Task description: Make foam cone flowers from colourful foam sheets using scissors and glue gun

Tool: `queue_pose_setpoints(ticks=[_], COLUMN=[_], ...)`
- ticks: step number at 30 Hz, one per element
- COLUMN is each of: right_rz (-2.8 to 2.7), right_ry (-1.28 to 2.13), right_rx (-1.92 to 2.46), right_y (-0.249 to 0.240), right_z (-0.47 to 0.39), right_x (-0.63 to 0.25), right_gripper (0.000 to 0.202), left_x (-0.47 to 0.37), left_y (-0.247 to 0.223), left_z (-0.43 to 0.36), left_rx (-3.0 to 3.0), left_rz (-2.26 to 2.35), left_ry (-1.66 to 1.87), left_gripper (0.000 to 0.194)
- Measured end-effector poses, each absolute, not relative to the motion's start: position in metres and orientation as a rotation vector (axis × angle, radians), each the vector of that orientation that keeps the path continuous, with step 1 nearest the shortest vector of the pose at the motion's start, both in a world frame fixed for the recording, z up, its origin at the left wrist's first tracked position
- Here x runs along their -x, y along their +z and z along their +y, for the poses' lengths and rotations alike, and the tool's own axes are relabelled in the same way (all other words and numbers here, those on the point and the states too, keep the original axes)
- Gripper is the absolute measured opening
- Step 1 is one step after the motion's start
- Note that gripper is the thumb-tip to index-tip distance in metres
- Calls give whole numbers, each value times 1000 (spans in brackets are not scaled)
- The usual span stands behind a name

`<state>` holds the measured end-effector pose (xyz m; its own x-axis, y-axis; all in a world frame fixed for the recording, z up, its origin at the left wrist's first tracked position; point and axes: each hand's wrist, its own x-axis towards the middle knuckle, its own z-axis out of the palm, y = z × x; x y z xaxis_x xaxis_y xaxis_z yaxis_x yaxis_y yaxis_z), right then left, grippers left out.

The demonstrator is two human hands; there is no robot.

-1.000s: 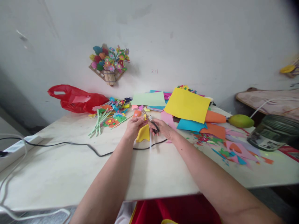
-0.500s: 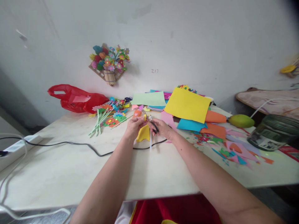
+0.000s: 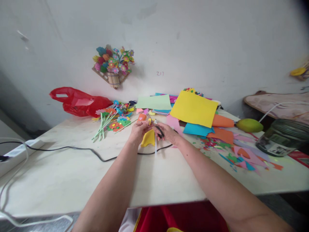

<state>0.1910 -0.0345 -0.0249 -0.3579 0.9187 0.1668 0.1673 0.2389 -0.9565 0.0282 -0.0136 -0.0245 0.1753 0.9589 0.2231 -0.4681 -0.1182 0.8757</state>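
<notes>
My left hand (image 3: 139, 131) pinches a small yellow piece (image 3: 150, 122) that looks like craft foam or paper. Scissors (image 3: 159, 131) with black handles are in my right hand (image 3: 170, 133), their blades pointing up and left by the yellow piece. How far the blades are apart is too small to tell. Beneath my hands, a larger yellow scrap (image 3: 148, 139) with an uneven edge lies on the table. Beside it a narrow pale strip (image 3: 155, 148) extends downward below the scissors; its upper end is hidden.
A black cable (image 3: 91, 149) crosses the white table (image 3: 96, 183). Green strips (image 3: 102, 127) and cut flowers lie left, near a red bag (image 3: 82, 103). Coloured sheets (image 3: 194, 109), scraps (image 3: 243, 158) and a glass jar (image 3: 281, 138) are at right. A power strip (image 3: 19, 154) sits far left.
The scissors' handles have shifted very slightly in my right hand. Otherwise both hands and the things on the table stay as they were.
</notes>
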Motion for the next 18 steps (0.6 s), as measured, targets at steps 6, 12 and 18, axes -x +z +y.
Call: queue_pose_setpoints(ticks=[6, 12, 18], right_rz=[-1723, -1728, -1725], right_ry=[1173, 1192, 1184], right_rx=[1030, 1008, 1009], right_y=[-23, -23, -26], right_z=[-37, -37, -34], right_x=[-191, -191, -191], right_gripper=[34, 35, 34], left_x=[-28, -27, -28], left_y=[-25, -25, -26], left_z=[-13, -13, -12], left_rx=[-1054, -1054, -1043], left_rz=[620, 615, 613], left_ry=[1350, 1345, 1357], left_gripper=[25, 24, 25])
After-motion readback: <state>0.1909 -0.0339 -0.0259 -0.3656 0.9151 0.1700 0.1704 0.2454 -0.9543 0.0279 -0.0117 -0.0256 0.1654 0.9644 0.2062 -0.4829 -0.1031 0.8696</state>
